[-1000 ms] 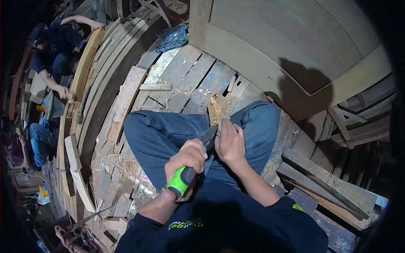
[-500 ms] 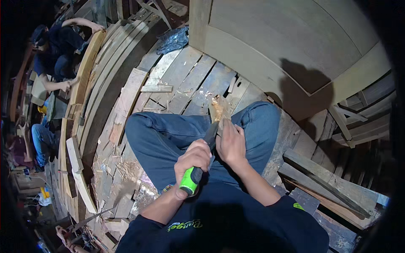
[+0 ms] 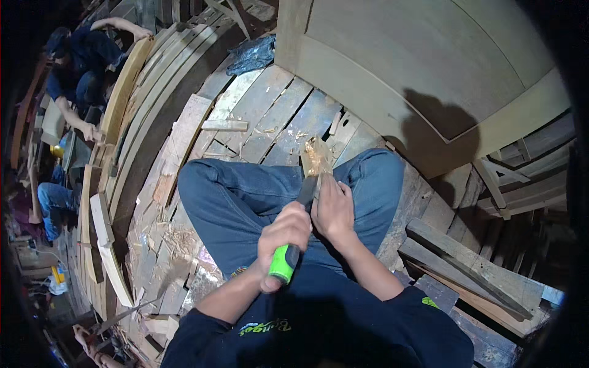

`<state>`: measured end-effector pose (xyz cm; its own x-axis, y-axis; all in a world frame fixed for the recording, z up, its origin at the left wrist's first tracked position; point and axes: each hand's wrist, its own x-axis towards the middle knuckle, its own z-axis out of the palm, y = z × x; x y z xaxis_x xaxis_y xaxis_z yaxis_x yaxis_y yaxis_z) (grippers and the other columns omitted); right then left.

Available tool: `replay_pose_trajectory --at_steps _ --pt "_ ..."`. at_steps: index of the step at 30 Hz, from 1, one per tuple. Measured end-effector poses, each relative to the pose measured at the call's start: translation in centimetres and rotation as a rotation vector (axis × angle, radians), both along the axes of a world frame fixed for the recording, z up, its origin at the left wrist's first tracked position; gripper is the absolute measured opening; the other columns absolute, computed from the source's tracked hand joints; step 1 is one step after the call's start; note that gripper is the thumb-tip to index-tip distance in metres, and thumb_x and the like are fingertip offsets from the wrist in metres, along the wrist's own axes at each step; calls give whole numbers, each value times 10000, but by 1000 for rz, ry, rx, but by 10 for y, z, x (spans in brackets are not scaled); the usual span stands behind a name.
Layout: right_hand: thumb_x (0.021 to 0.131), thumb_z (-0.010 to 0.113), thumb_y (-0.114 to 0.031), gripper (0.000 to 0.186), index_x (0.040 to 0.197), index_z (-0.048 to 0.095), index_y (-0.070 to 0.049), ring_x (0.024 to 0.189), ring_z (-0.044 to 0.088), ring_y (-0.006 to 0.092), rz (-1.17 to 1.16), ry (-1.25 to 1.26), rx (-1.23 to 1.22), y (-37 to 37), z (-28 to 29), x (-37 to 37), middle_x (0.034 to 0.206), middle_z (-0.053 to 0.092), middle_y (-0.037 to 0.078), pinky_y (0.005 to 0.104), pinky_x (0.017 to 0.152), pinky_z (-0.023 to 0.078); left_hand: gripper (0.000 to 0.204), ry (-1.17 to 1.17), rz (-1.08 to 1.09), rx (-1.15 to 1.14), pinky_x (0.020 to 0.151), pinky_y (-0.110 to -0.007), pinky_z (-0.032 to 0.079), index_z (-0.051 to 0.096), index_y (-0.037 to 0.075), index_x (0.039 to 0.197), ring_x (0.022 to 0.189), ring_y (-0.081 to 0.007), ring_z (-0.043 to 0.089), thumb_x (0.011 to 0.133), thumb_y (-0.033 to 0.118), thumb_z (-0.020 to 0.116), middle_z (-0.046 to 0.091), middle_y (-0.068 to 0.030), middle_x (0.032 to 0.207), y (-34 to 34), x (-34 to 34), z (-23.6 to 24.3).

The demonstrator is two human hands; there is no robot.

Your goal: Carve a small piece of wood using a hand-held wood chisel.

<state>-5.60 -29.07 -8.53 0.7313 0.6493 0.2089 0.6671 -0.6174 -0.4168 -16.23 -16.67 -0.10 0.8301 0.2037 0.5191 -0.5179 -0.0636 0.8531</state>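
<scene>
My left hand is closed round the green-and-black handle of a chisel, with the thumb near its butt end. Its dark blade points away from me and meets a narrow piece of pale wood over my crossed legs. Fresh orange-brown wood shows at the cut far end. My right hand is wrapped round the near part of this wood, close beside the blade. The chisel's cutting tip is hard to make out, and part of the wood is hidden under my fingers.
Shavings and a short stick litter the plank floor. Long boards lie stacked at left, where a co-worker grips a yellowish board. A large wooden panel stands ahead; timber offcuts lie at right.
My left hand and the chisel handle have swung slightly to the right; both grips are kept. At left, the co-worker's lower hand has shifted a little along the board. The whole view has moved slightly.
</scene>
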Motion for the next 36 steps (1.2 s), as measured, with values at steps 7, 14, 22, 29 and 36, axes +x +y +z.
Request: replay_pose_trajectory --at_steps 7,14,22,29,36 --pt "812 695 -114 590 1307 481 122 1203 587 377 8 73 20 -2 10 -2 1269 604 292 460 1070 389 853 -107 340 -698 901 -408 362 521 50 799 842 -264 454 884 852 244 502 -83 755 3 20 -7" --pt "829 678 -153 601 1332 476 106 1233 571 361 2 32 -21 -5 4 -3 1312 585 277 460 1074 385 883 -20 41 -213 857 -428 391 559 37 764 816 -275 509 843 886 328 555 -90 759 6 -5 1" --pt "820 659 -154 591 1329 490 96 1222 577 342 -20 75 -3 1 7 -1 1312 581 262 453 1063 399 927 -22 84 -149 855 -449 410 557 39 750 779 -281 545 809 934 323 557 -74 728 2 11 0" --pt "807 687 -134 618 1344 479 90 1195 598 354 -34 84 23 0 9 1 1316 591 256 462 1059 407 926 -63 137 -156 849 -429 422 537 54 743 758 -276 537 797 948 304 558 -76 741 -6 11 -10" --pt "815 684 -132 590 1324 481 86 1182 594 362 -18 85 43 2 11 1 1260 611 245 456 1058 395 900 -48 50 -28 878 -462 414 560 39 757 788 -295 550 818 913 353 560 -89 749 2 1 -15"
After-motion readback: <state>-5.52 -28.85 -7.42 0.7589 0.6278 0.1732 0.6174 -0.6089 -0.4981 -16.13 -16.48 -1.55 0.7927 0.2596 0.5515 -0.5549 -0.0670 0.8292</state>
